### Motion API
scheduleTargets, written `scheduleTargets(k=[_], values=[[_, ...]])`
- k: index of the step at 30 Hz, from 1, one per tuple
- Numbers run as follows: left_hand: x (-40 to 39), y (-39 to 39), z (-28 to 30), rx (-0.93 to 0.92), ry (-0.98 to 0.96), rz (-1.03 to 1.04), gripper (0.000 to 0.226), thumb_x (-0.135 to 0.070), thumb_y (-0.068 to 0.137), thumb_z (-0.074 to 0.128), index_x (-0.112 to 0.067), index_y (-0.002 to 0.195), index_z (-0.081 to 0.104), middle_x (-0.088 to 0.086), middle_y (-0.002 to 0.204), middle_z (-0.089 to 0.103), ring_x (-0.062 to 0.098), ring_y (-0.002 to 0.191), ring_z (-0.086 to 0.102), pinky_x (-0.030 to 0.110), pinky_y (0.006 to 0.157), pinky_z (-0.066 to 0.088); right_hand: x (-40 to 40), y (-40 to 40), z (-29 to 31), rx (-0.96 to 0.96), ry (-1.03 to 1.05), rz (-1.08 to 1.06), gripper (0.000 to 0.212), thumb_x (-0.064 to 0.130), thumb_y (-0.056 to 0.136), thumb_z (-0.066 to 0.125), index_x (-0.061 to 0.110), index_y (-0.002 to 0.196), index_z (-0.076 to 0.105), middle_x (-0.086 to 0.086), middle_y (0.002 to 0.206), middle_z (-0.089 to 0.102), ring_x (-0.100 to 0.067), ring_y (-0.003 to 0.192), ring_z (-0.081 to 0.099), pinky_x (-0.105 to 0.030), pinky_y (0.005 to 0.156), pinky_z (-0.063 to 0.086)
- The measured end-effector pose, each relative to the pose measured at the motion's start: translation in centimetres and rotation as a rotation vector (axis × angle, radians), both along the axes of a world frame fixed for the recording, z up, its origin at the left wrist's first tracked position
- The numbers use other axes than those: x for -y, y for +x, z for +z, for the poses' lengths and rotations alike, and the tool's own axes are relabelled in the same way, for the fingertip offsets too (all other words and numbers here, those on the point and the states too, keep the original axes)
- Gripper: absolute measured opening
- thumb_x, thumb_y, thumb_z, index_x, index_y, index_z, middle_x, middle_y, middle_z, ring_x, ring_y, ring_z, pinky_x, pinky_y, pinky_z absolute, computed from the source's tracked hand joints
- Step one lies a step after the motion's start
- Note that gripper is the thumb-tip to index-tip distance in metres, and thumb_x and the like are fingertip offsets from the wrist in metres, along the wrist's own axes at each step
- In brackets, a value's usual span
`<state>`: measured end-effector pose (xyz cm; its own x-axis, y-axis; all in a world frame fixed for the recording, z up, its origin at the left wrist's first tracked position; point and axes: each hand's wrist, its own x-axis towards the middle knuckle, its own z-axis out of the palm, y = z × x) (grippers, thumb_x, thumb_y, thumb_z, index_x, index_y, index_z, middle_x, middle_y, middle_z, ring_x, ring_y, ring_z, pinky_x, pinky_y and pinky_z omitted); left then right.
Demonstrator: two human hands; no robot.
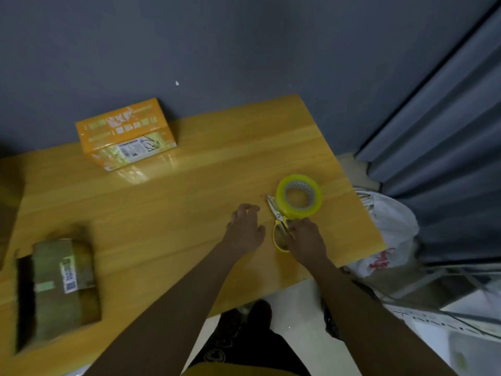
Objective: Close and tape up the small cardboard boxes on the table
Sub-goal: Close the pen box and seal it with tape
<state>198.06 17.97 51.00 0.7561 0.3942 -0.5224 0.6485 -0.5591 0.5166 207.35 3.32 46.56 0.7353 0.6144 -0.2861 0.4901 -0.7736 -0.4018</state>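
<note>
Head view first, and the only one I have: my right hand [305, 237] sits on the yellow handle of the scissors [280, 226], fingers curled over the loop, though I cannot tell whether they grip it or only rest there. My left hand [245, 229] lies just beside it, fingers relaxed and spread on the wooden surface [189, 213], holding nothing. The roll of clear tape [299, 196] lies flat, touching the scissor blades. Both boxes are well away from my hands: the orange printed box [126, 132] stands at the back against the wall, flaps down, glossy as if already taped; the brown box [58, 289] lies near the left front edge, labelled, with a band running over its top.

Handling, as I judge it: small cardboard like this should be light and fairly stiff, but the walls give if squeezed, so I would take a box by two opposite sides, low down. Taped faces look slick. The roll is rigid; I would hook a thumb through the core. Scissors go by the loops, blades pointed away.
</note>
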Motion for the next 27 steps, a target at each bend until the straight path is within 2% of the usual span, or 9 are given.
scheduleTargets(k=[3,5,8,13,16,19,22,24,27], values=[[-0.5,2.1,-1.1,0.018,0.01,-0.028,0.052,-0.025,0.099,0.045,-0.016,0.147,0.027,0.005,0.151,0.02,0.032,0.138,0.022,0.048,0.105,0.035,-0.6,-0.3,-1.8,0.112,-0.111,0.019,0.032,0.036,0.098,0.047,0.009,0.116,0.051,-0.011,0.114,0.051,-0.031,0.107,0.05,-0.035,0.077,0.039],[-0.9,4.0,-1.8,0.021,0.028,-0.072,0.054,-0.024,0.099,0.045,-0.015,0.148,0.025,0.008,0.151,0.021,0.032,0.138,0.023,0.047,0.105,0.034,-0.8,-0.4,-2.7,0.106,-0.128,-0.029,0.039,0.041,0.098,0.046,0.011,0.123,0.049,-0.01,0.114,0.054,-0.029,0.107,0.053,-0.036,0.08,0.043],[-1.5,6.2,-2.2,0.041,0.094,-0.171,0.057,-0.027,0.1,0.045,-0.023,0.151,0.021,0.011,0.155,0.018,0.033,0.141,0.019,0.049,0.108,0.029,-0.6,-0.7,-3.7,0.066,-0.15,-0.037,0.042,0.036,0.098,0.045,0.017,0.134,0.038,-0.005,0.123,0.049,-0.024,0.114,0.048,-0.035,0.087,0.042],[-2.0,10.2,-3.6,0.045,0.415,-0.698,0.044,-0.034,0.102,0.039,-0.035,0.146,0.034,0.002,0.162,0.002,0.026,0.148,-0.004,0.046,0.117,0.006,-0.4,0.5,-4.7,0.072,-0.207,0.039,0.048,0.037,0.097,0.047,0.02,0.141,0.036,-0.007,0.129,0.047,-0.026,0.12,0.044,-0.037,0.092,0.037],[-2.9,11.5,-4.9,0.002,0.52,-0.87,0.043,-0.042,0.102,0.035,-0.036,0.144,0.036,-0.003,0.162,0.003,0.021,0.149,-0.007,0.044,0.118,0.0,-0.2,0.9,-4.7,0.135,-0.146,0.08,0.044,0.038,0.097,0.049,0.009,0.13,0.05,-0.013,0.117,0.056,-0.033,0.104,0.055,-0.039,0.083,0.041],[-3.5,12.3,-5.5,0.007,0.517,-0.852,0.04,-0.048,0.099,0.037,-0.041,0.138,0.043,-0.006,0.158,0.017,0.021,0.148,0.003,0.043,0.112,0.02,0.2,1.4,-4.4,0.259,-0.083,0.105,0.034,0.032,0.089,0.067,0.004,0.107,0.065,-0.015,0.091,0.066,-0.034,0.077,0.063,-0.037,0.068,0.046],[-2.5,13.0,-5.5,0.001,0.481,-0.695,0.039,-0.052,0.095,0.043,-0.04,0.13,0.053,-0.008,0.15,0.03,0.025,0.144,0.011,0.041,0.103,0.033,0.7,2.2,-3.9,0.209,-0.128,0.172,0.036,0.033,0.097,0.052,0.006,0.119,0.059,-0.014,0.106,0.066,-0.035,0.091,0.061,-0.037,0.076,0.041],[-1.7,13.5,-5.3,-0.038,0.436,-0.595,0.037,-0.052,0.095,0.044,-0.038,0.126,0.057,-0.007,0.148,0.033,0.027,0.142,0.012,0.041,0.1,0.036,1.2,3.1,-3.5,0.27,-0.146,0.233,0.036,0.032,0.098,0.05,0.006,0.122,0.056,-0.013,0.11,0.064,-0.032,0.095,0.06,-0.036,0.078,0.04],[-1.5,14.3,-4.9,-0.088,0.39,-0.54,0.032,-0.048,0.096,0.045,-0.039,0.123,0.06,-0.007,0.147,0.033,0.03,0.141,0.011,0.037,0.093,0.041,1.7,3.9,-2.2,0.488,-0.12,0.324,0.029,0.031,0.074,0.081,0.007,0.089,0.071,-0.008,0.073,0.068,-0.025,0.064,0.064,-0.027,0.058,0.047]])
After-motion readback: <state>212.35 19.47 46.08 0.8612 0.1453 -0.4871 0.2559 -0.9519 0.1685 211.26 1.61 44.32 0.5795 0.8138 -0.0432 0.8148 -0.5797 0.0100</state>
